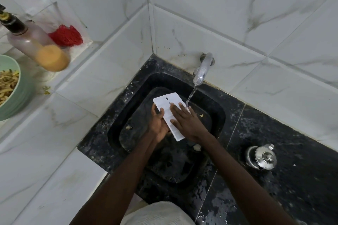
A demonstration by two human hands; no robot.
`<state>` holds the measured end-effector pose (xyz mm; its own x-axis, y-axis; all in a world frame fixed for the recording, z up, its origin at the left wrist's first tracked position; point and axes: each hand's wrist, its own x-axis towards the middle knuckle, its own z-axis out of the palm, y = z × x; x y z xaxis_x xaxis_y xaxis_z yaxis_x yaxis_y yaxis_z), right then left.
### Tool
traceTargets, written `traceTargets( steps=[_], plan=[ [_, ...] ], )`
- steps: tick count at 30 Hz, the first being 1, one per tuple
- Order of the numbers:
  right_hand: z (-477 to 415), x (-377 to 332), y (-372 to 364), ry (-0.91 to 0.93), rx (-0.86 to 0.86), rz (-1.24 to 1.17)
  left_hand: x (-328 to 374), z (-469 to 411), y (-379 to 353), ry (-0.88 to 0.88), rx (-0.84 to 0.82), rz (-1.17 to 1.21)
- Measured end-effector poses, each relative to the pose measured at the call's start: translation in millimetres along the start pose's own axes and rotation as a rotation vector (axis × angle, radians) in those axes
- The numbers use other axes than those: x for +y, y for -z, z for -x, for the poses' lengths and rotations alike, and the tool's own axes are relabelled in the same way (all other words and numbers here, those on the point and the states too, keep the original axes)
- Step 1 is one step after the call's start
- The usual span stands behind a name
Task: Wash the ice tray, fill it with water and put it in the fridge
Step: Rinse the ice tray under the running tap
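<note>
A white ice tray (pixel 167 105) is held over the black sink (pixel 128 115), its flat white side facing up. My left hand (pixel 158 124) grips its left edge from below, fingers curled over the rim. My right hand (pixel 184 121) lies flat on top of the tray with straight fingers. Water runs from the steel tap (pixel 202 71) and lands by my right fingertips at the tray's right edge.
A small steel kettle (pixel 260 157) stands on the wet black counter to the right. On the white ledge at left are a pump bottle (pixel 36 45), a red scrubber (pixel 65 35) and a green bowl of food (pixel 11 86). Food scraps lie in the sink.
</note>
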<state>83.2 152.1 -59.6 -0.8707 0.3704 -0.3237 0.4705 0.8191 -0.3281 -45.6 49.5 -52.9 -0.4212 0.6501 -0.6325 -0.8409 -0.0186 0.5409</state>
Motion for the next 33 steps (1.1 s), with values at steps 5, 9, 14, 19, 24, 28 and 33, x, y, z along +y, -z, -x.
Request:
traceTargets(
  steps=[5,9,14,19,24,28,33],
  plan=[
    [11,6,-9,0.003,-0.039,0.036,-11,-1,4,0.006,-0.012,0.026],
    [-13,3,6,-0.049,-0.029,-0.024,-24,3,-1,0.033,-0.024,0.031],
    [-8,-2,9,-0.032,-0.013,-0.017,-9,2,-7,-0.035,0.017,0.060],
    [37,0,-9,0.070,-0.002,0.015,10,-13,11,-0.093,0.119,0.095],
    [27,0,-7,-0.009,-0.012,0.010,-1,-9,4,-0.052,0.160,0.105],
    [20,-5,-10,-0.029,0.027,-0.040,3,-18,2,-0.066,0.161,0.096],
    [39,-9,-30,-0.072,0.064,-0.235,16,-28,9,-0.131,0.427,0.166]
  ],
)
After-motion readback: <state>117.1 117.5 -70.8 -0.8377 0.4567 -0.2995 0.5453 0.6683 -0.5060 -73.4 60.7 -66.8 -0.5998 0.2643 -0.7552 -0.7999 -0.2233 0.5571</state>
